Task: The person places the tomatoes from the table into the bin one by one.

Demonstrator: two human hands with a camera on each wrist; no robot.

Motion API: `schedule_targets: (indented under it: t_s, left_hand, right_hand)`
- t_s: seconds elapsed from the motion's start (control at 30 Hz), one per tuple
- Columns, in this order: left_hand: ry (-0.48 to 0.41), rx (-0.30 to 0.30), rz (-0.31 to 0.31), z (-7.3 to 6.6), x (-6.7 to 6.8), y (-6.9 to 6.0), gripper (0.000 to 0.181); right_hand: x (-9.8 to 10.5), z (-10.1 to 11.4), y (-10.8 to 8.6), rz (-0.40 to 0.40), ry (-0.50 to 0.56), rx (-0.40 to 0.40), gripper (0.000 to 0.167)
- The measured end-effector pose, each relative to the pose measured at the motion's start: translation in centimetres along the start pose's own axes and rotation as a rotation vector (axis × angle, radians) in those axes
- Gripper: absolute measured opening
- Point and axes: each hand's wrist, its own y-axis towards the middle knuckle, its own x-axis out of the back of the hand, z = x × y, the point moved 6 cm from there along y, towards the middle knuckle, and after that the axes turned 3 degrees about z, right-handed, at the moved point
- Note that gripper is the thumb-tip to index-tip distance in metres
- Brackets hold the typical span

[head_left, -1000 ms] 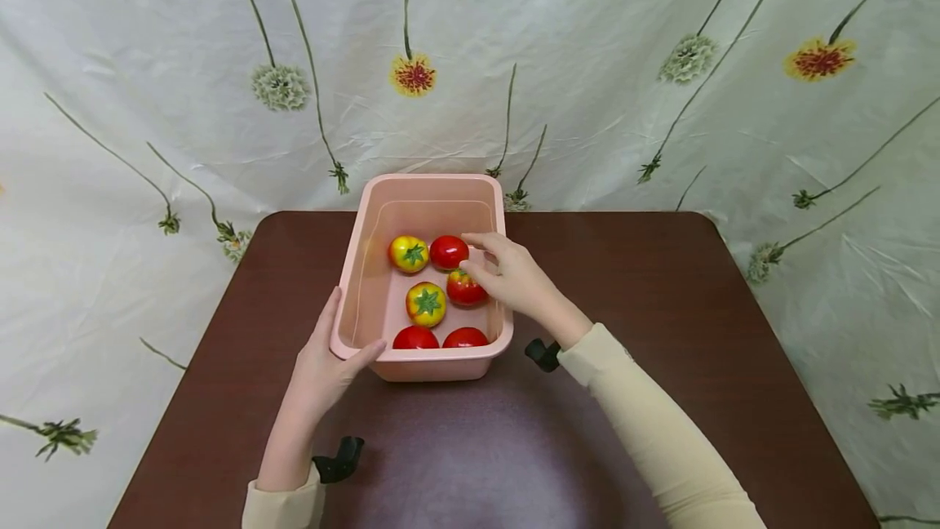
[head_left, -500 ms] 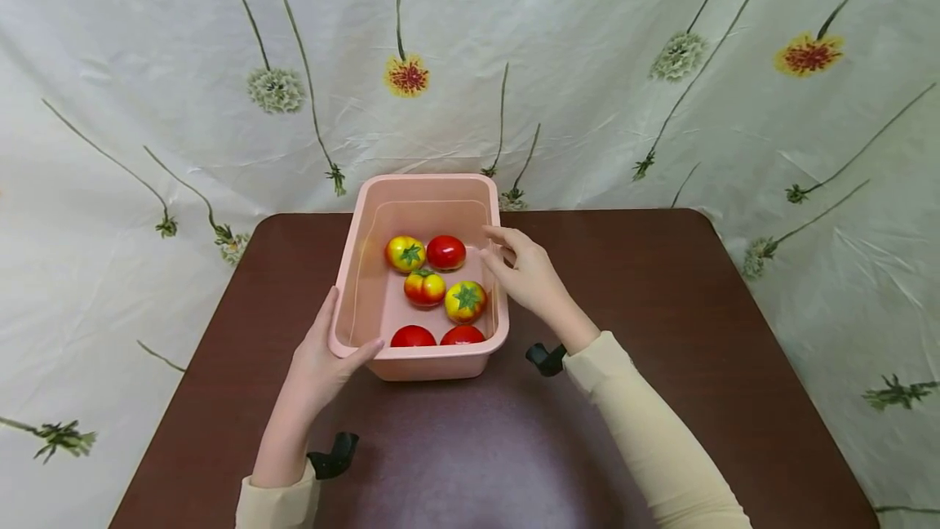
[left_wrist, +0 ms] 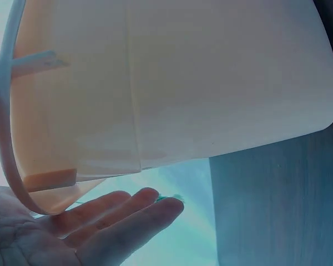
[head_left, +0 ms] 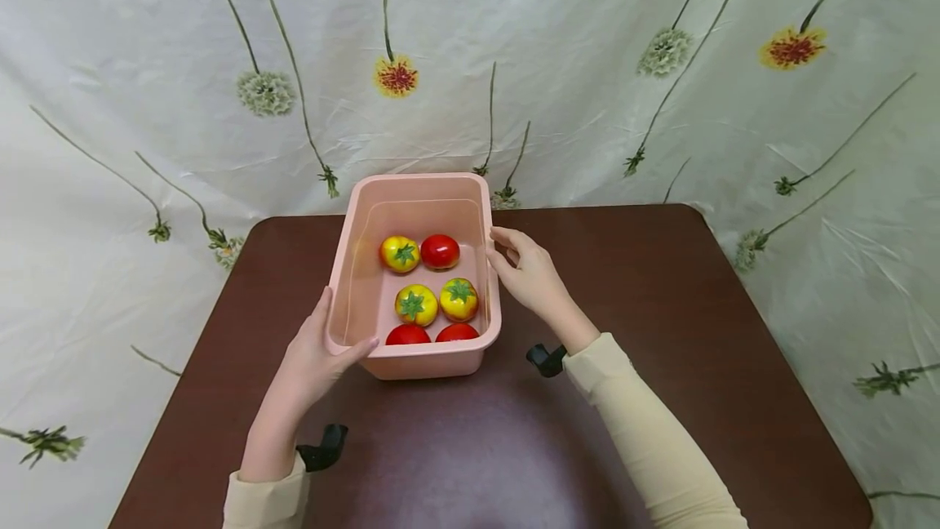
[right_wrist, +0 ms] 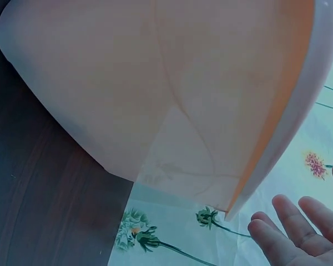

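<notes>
A pink plastic basin [head_left: 422, 364] stands on the brown table in the head view. My left hand [head_left: 316, 357] is at its near left corner, thumb across the front rim and fingers along the left side; the left wrist view shows those fingers [left_wrist: 130, 227] straight. Beside the right rim, my right hand [head_left: 525, 272] has loosely bent fingers with nothing between them. Inside lie glossy tomatoes: yellow ones with green star tops, one at back left [head_left: 400, 254] and two in the middle [head_left: 416, 305], plus red ones [head_left: 440, 251], two partly hidden by the front rim.
The dark brown table [head_left: 624, 349] extends around the basin. Behind it hangs a white cloth [head_left: 573, 88] printed with flowers. Black wrist straps [head_left: 323, 447] project from both wrists.
My right hand has drawn back from over the tomatoes to outside the right rim. The middle tomatoes have rolled and turned, their green tops now up. My left hand keeps its place on the basin.
</notes>
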Motion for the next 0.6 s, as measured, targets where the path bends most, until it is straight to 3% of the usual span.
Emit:
schedule_targets:
  t_s: [0.2,0.3,0.47,0.6]
  left_hand:
    - [0.027,0.0,0.0,0.4,0.3,-0.2,0.108]
    - [0.064,-0.018,-0.028,0.0,0.6,-0.4,0.101]
    - [0.123,-0.081,-0.085,-2.3,0.7,-0.5,0.086]
    - [0.167,-0.176,-0.136,-5.1,0.0,-0.1,0.075]
  right_hand:
    - [-0.2,-0.4,-0.1,0.006,-0.015,-0.04,0.047]
    - [-0.2,-0.7,-0.2,0.005,-0.054,-0.05,0.049]
    - [0.1,-1.1,-0.9,-0.01,-0.149,-0.048,0.051]
    - [0.2,-1.2,-1.4,-0.014,-0.231,-0.02,0.052]
